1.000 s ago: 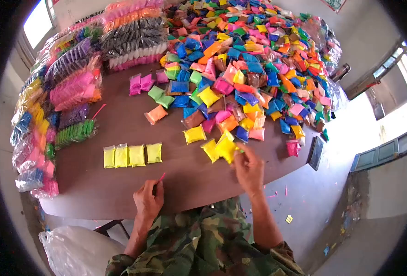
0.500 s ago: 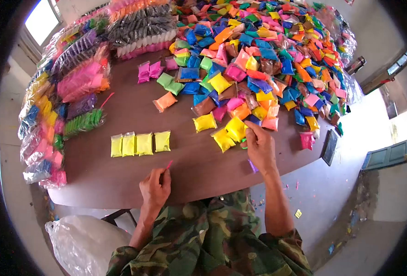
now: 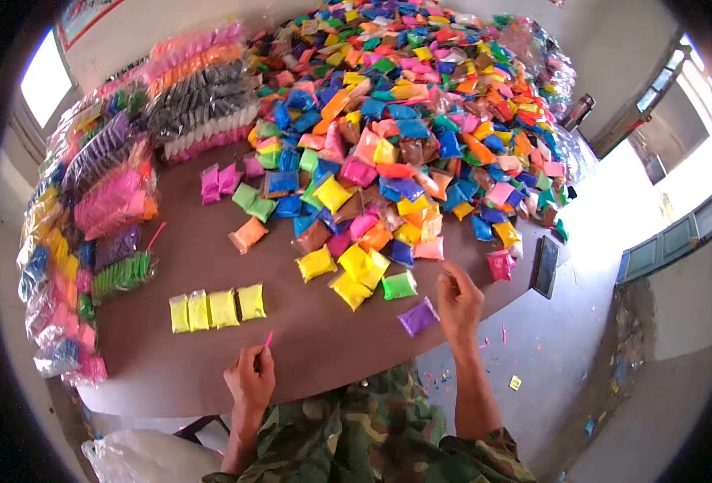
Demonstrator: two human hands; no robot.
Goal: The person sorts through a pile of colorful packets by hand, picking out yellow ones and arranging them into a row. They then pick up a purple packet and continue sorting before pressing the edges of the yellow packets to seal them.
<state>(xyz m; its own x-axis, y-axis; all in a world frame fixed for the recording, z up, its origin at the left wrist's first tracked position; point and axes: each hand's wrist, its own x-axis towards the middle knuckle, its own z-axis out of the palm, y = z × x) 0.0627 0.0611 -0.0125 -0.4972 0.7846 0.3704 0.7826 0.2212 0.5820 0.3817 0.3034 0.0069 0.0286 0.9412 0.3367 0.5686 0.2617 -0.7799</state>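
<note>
My left hand [image 3: 250, 377] is closed at the table's front edge, pinching a thin pink strip [image 3: 269, 339] that sticks up past the fingertips. Above it lies a row of several pale yellow packets [image 3: 222, 308]. My right hand [image 3: 460, 299] is near the right front edge, its fingers curled together, and no packet shows in them. To its left are a purple packet [image 3: 419, 317] and a green packet [image 3: 399, 285], both apart from the hand. Deeper yellow packets [image 3: 351, 291] lie overlapping just beyond the green one.
A large heap of mixed coloured packets [image 3: 420, 121] covers the back and right of the brown table [image 3: 316, 346]. Bundled packets [image 3: 115, 201] are stacked along the left. A dark flat object [image 3: 545, 266] lies at the right edge, near a pink packet [image 3: 501, 264]. A plastic bag [image 3: 151, 456] sits below.
My right hand has come away from the yellow packets toward the right, uncovering the green and purple packets. My left hand keeps the pink strip. The whole view has shifted.
</note>
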